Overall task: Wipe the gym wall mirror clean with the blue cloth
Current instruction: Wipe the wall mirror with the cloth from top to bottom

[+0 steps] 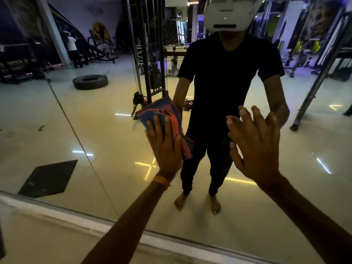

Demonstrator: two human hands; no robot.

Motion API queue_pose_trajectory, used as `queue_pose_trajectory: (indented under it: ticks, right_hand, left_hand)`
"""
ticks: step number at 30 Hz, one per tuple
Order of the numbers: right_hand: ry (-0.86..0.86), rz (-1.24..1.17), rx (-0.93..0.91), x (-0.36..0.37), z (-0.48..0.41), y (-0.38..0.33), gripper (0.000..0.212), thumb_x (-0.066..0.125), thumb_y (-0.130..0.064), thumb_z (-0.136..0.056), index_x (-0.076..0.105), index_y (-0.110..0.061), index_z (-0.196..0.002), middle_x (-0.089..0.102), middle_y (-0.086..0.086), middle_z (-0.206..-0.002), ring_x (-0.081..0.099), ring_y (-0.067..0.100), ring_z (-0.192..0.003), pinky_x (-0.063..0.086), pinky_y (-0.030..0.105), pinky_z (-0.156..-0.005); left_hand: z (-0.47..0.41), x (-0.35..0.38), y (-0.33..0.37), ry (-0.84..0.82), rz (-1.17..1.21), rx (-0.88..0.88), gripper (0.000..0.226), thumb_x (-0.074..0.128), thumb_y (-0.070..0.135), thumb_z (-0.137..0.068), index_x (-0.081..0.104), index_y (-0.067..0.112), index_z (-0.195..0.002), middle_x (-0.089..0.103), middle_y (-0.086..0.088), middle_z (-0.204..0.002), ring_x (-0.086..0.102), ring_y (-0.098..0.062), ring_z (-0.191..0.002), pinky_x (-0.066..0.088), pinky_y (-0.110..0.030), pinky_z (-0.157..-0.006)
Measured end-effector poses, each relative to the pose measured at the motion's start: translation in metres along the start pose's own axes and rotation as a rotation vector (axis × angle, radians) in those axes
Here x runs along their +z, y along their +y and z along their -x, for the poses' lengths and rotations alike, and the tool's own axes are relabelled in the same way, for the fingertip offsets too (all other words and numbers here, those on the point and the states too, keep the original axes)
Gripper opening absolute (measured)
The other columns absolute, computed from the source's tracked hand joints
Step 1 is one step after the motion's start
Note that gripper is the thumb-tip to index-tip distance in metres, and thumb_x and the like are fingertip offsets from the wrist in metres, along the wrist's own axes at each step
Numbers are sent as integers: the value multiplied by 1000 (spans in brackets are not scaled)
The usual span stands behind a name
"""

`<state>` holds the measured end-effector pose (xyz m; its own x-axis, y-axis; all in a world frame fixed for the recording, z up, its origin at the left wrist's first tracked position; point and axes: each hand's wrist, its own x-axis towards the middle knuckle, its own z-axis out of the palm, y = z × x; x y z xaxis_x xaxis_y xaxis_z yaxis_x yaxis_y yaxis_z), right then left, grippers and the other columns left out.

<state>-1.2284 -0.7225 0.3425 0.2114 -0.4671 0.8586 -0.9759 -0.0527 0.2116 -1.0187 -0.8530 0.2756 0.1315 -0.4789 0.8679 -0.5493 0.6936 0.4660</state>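
Note:
The wall mirror [106, 130] fills the view and reflects the gym and a person in black standing barefoot. My left hand [165, 147], with an orange band at the wrist, presses the blue cloth [162, 113] flat against the glass at centre. The cloth has red-orange lines and bunches out above and to the right of the fingers. To the right, my right hand [255, 147] is raised with its fingers spread, palm toward the glass, and holds nothing. Whether it touches the glass is unclear.
A pale ledge [95, 221] runs along the mirror's bottom edge. A vertical seam [76, 134] between mirror panels slants down at left. Reflected in the glass are a tyre [90, 81], a cable machine [150, 54], a dark floor mat [49, 178] and another person far left.

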Motion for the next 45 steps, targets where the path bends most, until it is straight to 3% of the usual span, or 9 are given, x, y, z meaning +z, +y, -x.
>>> queue_pose_trajectory:
  ticks: [4,10,18,22,26,31,35,39,45]
  right_hand:
    - [-46,30,-44,-5,22,33,52,41,-38,-105,42,-16,-152,31,18,-161,33,45,-146,25,68,-115]
    - [-54,40,-60,6,28,30,53,41,-39,-105,42,-14,-152,30,16,-162,27,43,-150,21,68,-118]
    - [5,32,-103,2,35,56,55,42,-41,-105,44,-14,-152,35,17,-160,27,39,-150,19,60,-121]
    - [30,69,-155,5,40,66,55,41,-42,-106,45,-13,-152,36,19,-160,28,40,-150,19,59,-121]
    - [43,4,-155,4,38,56,51,43,-41,-106,48,-15,-150,35,17,-160,27,41,-150,20,65,-120]
    - [24,29,-165,11,28,43,52,44,-40,-105,52,-15,-150,40,18,-160,27,41,-151,12,61,-124]
    - [51,-21,-234,20,8,18,50,49,-34,-105,51,-14,-151,35,16,-161,29,40,-152,9,58,-126]
    - [90,-29,-264,27,-12,-10,48,53,-32,-103,56,-13,-147,44,19,-157,37,41,-148,3,57,-127]
    - [67,-31,-236,36,-22,-30,51,55,-33,-102,52,-14,-149,41,19,-159,31,41,-150,3,58,-126]
  left_hand:
    - [-33,-8,-21,235,92,-313,58,19,51,-111,-2,38,-163,11,-24,-170,6,-42,-159,1,-60,-129]
    - [74,33,75,-165,-51,-5,60,19,50,-112,-8,39,-163,-15,5,-173,-10,-26,-160,-8,-47,-129]
    - [17,24,51,127,83,-253,56,22,51,-111,2,42,-163,5,-7,-172,-1,-28,-161,4,-65,-127]
    - [84,61,117,-104,-72,65,60,23,49,-112,-4,37,-164,-11,6,-174,-9,-23,-161,-2,-49,-130]
    - [51,33,61,-1,-60,23,55,21,45,-113,-4,47,-162,-11,15,-173,-9,-16,-160,6,-62,-127]
    - [-6,6,16,165,68,-230,55,23,46,-112,1,45,-162,9,-25,-170,5,-41,-159,5,-68,-125]
    - [59,24,58,-98,-35,-43,60,23,45,-112,-6,39,-164,-8,0,-174,-6,-28,-161,-6,-52,-130]
    - [58,-1,6,-116,-76,-71,58,20,44,-113,-8,42,-163,-11,5,-173,-7,-30,-160,-2,-60,-128]
    - [-10,-30,-40,29,14,-260,68,33,34,-106,7,8,-164,2,-20,-172,-3,-37,-160,-4,-64,-127]
